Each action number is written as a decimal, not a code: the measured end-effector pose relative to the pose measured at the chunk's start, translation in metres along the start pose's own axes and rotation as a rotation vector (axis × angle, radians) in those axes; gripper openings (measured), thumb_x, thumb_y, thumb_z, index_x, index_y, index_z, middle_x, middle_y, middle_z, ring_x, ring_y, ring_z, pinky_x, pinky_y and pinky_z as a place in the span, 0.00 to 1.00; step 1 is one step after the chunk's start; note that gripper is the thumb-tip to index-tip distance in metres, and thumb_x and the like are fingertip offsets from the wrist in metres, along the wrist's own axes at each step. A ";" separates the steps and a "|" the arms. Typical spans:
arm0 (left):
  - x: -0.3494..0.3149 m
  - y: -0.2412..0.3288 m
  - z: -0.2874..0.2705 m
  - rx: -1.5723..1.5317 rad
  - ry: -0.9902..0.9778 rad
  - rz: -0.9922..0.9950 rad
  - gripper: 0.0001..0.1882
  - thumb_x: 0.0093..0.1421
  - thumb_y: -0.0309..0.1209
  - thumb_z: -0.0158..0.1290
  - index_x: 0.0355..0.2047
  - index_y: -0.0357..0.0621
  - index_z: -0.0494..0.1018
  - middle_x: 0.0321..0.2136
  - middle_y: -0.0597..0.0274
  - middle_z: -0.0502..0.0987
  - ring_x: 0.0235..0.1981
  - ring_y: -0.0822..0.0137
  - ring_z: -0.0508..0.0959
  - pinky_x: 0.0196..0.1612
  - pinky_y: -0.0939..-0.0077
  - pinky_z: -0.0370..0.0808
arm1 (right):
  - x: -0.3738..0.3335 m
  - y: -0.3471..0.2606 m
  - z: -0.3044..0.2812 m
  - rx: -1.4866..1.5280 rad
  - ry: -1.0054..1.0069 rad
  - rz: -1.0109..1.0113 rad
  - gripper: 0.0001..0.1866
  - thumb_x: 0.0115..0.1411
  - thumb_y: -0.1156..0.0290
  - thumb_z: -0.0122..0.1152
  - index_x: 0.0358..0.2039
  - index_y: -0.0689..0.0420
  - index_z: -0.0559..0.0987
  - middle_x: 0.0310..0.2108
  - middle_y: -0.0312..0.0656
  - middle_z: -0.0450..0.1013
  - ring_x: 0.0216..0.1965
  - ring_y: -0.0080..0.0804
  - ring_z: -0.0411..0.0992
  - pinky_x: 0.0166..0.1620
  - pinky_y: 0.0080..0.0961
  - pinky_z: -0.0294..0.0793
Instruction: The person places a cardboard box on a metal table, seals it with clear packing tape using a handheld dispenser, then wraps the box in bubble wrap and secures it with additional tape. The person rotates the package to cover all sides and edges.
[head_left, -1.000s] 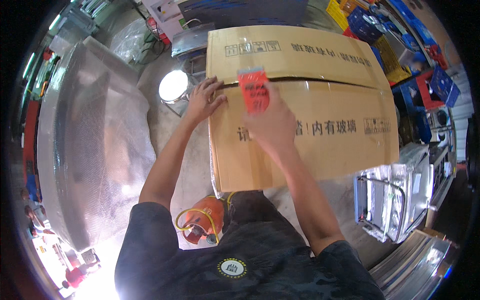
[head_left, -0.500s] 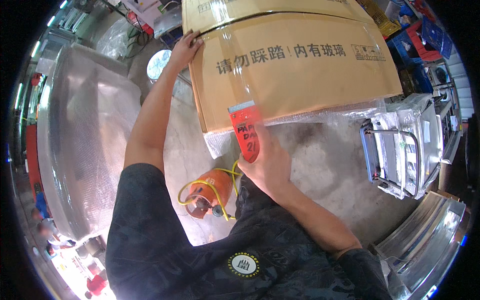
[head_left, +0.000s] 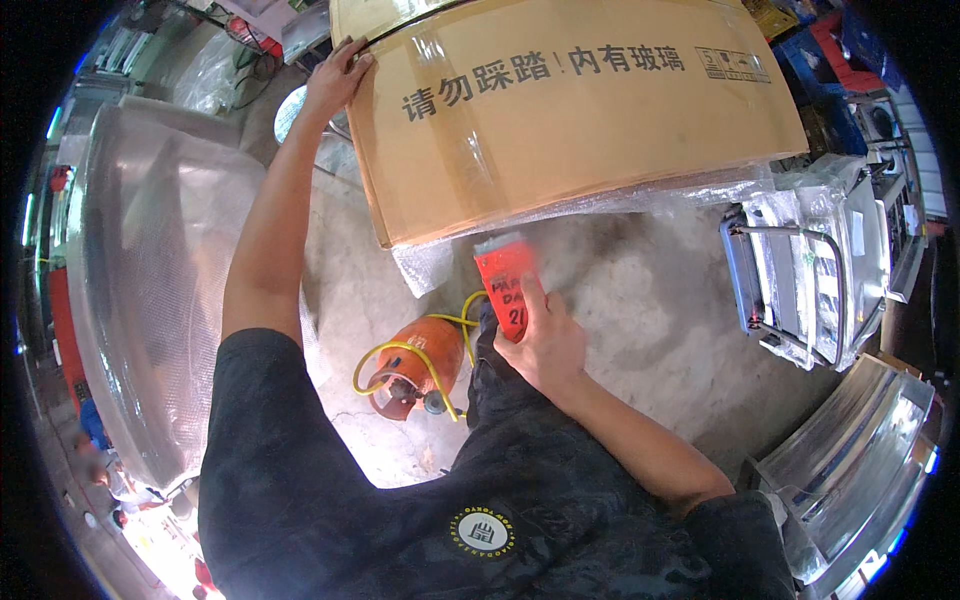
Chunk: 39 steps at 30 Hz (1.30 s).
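Note:
A large brown cardboard box (head_left: 600, 130) with printed dark characters fills the upper middle, with a shiny strip of clear tape (head_left: 465, 150) down its near face. My left hand (head_left: 338, 75) rests on the box's left edge near the seam, fingers apart. In my right hand (head_left: 550, 345) is a red hand tool (head_left: 508, 285) with a flat grey front edge and handwriting on it. Its front end is blurred, so its exact kind is unclear. The tool is held up below the box's near edge, apart from it.
Bubble wrap (head_left: 425, 265) pokes out under the box. An orange gas cylinder (head_left: 425, 350) with a yellow hose (head_left: 385, 348) stands by my legs. Tall wrapped goods (head_left: 150, 290) rise at left. To the right are a trolley (head_left: 790, 290) with wrapped goods and long wrapped panels (head_left: 850, 470).
My right hand has drawn the red tool back from the box's near face. The box sits slightly higher and further left in view. My left hand stays on its edge.

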<state>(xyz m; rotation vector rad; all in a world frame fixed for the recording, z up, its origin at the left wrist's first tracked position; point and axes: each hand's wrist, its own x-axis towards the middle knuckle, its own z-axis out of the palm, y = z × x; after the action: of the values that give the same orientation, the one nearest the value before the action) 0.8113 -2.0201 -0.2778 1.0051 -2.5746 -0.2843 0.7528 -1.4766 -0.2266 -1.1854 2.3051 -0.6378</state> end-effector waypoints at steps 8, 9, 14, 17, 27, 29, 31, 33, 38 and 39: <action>-0.096 0.176 -0.052 -0.080 0.286 0.136 0.24 0.62 0.47 0.61 0.54 0.52 0.75 0.52 0.48 0.75 0.57 0.44 0.71 0.62 0.41 0.62 | 0.069 0.016 -0.017 0.091 -0.590 0.146 0.43 0.49 0.55 0.74 0.65 0.50 0.68 0.38 0.55 0.78 0.38 0.55 0.81 0.36 0.47 0.83; -0.127 0.206 -0.053 -0.050 0.111 0.199 0.24 0.61 0.48 0.61 0.52 0.49 0.75 0.49 0.49 0.76 0.54 0.47 0.73 0.60 0.42 0.64 | 0.102 0.029 -0.028 0.243 -0.941 0.306 0.42 0.47 0.55 0.75 0.63 0.48 0.70 0.38 0.55 0.79 0.40 0.56 0.81 0.39 0.46 0.83; -0.193 0.273 -0.039 0.078 -0.347 0.351 0.21 0.58 0.44 0.67 0.44 0.49 0.74 0.41 0.60 0.80 0.44 0.54 0.79 0.50 0.56 0.67 | 0.034 0.146 -0.065 -0.122 -0.488 0.062 0.43 0.47 0.48 0.75 0.62 0.52 0.72 0.39 0.45 0.82 0.42 0.35 0.81 0.45 0.36 0.81; -0.202 0.261 -0.027 0.156 -0.172 0.458 0.17 0.61 0.42 0.65 0.40 0.46 0.73 0.33 0.60 0.79 0.38 0.56 0.79 0.44 0.55 0.67 | -0.045 0.244 -0.095 0.310 -0.082 0.359 0.42 0.49 0.51 0.78 0.60 0.55 0.72 0.38 0.44 0.81 0.40 0.33 0.80 0.44 0.34 0.80; -0.193 0.325 -0.014 0.398 -0.081 0.377 0.31 0.54 0.45 0.68 0.51 0.40 0.72 0.41 0.49 0.76 0.49 0.49 0.74 0.52 0.49 0.66 | -0.232 0.401 -0.170 1.046 0.873 0.965 0.38 0.56 0.60 0.77 0.63 0.56 0.69 0.49 0.45 0.76 0.42 0.28 0.77 0.42 0.28 0.78; -0.174 0.351 -0.011 0.266 -0.143 0.427 0.31 0.55 0.48 0.67 0.50 0.40 0.73 0.41 0.49 0.76 0.48 0.48 0.74 0.52 0.48 0.66 | -0.212 0.429 -0.199 1.006 0.971 0.856 0.39 0.57 0.63 0.77 0.64 0.59 0.67 0.49 0.46 0.77 0.42 0.27 0.77 0.42 0.26 0.78; -0.152 0.394 0.020 0.078 -0.126 0.547 0.24 0.60 0.49 0.63 0.44 0.40 0.76 0.34 0.54 0.78 0.39 0.50 0.77 0.47 0.50 0.70 | -0.180 0.453 -0.231 1.011 1.067 0.746 0.37 0.60 0.65 0.74 0.65 0.60 0.66 0.50 0.46 0.77 0.43 0.27 0.77 0.44 0.26 0.79; -0.129 0.453 0.069 -0.085 -0.185 0.655 0.17 0.60 0.42 0.64 0.38 0.41 0.78 0.27 0.57 0.78 0.29 0.52 0.77 0.42 0.55 0.74 | -0.140 0.477 -0.270 1.037 1.197 0.578 0.33 0.65 0.67 0.70 0.65 0.60 0.65 0.52 0.47 0.76 0.46 0.29 0.77 0.48 0.27 0.79; -0.072 0.636 0.197 -0.307 -0.563 0.738 0.17 0.61 0.41 0.62 0.47 0.46 0.79 0.43 0.51 0.80 0.46 0.48 0.80 0.50 0.54 0.77 | -0.057 0.534 -0.388 0.853 1.159 0.476 0.30 0.69 0.70 0.64 0.66 0.58 0.62 0.54 0.47 0.74 0.51 0.30 0.76 0.54 0.30 0.78; -0.063 0.675 0.221 -0.283 -0.663 0.737 0.18 0.61 0.41 0.62 0.47 0.46 0.79 0.46 0.52 0.79 0.50 0.49 0.78 0.53 0.53 0.75 | -0.047 0.546 -0.412 0.832 1.142 0.409 0.30 0.69 0.70 0.64 0.67 0.57 0.62 0.54 0.47 0.74 0.52 0.30 0.76 0.54 0.30 0.77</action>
<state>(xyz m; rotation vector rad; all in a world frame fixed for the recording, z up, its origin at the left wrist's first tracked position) 0.3530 -1.4744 -0.2855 -0.2206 -3.1190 -0.8425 0.1959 -1.0763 -0.2181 0.1507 2.4023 -2.1907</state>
